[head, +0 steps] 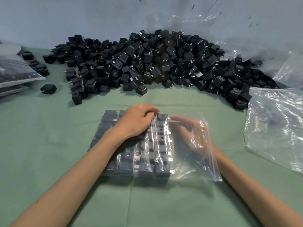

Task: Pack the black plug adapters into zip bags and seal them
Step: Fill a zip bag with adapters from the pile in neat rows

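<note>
A clear zip bag (196,167) lies on the green table in front of me, its mouth to the right. Rows of black plug adapters (129,159) fill its left part. My left hand (136,122) rests on top of the bag, fingers curled and pinching the plastic at the far edge. My right hand (191,135) is inside the bag, seen blurred through the plastic. Its fingers stretch left toward the top of the rightmost column of adapters (161,136). A big heap of loose black adapters (147,63) lies behind the bag.
A stack of filled bags (14,74) sits at the far left, with a few loose adapters (48,88) beside it. Empty clear bags (275,125) lie at the right, and crumpled plastic sheeting (262,46) rises behind the heap against the wall.
</note>
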`<state>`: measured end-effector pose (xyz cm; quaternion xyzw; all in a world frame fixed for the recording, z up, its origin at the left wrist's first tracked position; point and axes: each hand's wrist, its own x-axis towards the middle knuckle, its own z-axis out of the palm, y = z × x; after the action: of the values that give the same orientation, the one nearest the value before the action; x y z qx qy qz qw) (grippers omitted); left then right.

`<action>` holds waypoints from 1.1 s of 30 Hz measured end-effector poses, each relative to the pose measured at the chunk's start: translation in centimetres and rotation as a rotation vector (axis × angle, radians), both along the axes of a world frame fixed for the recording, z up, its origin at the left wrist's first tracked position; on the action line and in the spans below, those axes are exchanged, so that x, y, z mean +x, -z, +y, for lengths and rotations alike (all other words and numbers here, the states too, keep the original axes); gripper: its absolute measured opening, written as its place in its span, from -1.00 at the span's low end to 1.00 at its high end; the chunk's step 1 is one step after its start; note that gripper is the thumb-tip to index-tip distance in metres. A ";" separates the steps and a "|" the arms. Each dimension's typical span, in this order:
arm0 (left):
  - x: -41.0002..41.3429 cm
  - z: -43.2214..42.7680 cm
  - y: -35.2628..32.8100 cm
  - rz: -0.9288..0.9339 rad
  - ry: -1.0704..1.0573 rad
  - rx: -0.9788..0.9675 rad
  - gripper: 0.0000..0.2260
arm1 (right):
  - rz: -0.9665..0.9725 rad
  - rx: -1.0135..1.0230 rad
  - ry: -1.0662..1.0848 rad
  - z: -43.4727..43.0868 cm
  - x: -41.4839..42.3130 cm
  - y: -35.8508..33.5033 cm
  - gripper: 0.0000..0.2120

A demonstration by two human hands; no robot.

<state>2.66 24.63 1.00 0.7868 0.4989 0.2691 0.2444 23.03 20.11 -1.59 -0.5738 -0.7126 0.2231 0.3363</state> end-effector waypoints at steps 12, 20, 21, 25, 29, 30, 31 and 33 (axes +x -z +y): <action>0.1 0.2 -0.1 0.159 0.058 0.020 -0.71 | 0.683 -0.293 -0.501 0.7 -1.1 0.0 -0.73; 0.9 0.1 -0.6 0.251 0.166 0.003 -0.68 | -0.110 0.101 -0.048 -0.4 -0.4 1.7 -0.51; 1.2 0.1 -0.6 0.241 0.175 -0.003 -0.68 | -0.153 0.106 -0.067 -0.3 -0.6 1.6 -0.55; 1.2 1.3 -1.7 0.239 0.292 -0.164 -0.73 | 0.135 -0.093 -0.281 -1.1 -1.6 -1.9 -0.55; 1.4 7.0 -2.4 0.258 0.152 -0.090 -0.70 | 0.212 -0.159 -0.291 -1.4 -1.5 -1.9 -0.61; 1.6 8.6 -2.0 0.273 0.006 -0.019 -0.69 | 0.132 -0.192 -0.227 -1.4 -1.3 -1.4 -0.63; 1.8 9.7 -1.5 0.298 -0.128 0.014 -0.67 | 0.122 -0.183 -0.180 -1.0 -1.2 -0.8 -0.63; 2.2 10.9 -0.3 0.378 -0.246 -0.010 -0.67 | 0.050 -0.057 -0.174 -0.8 -1.3 -0.8 -0.68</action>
<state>4.82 35.57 1.29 0.7551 0.6294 0.1424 0.1155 21.78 19.27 -0.76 -0.5133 -0.7445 0.2858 0.3169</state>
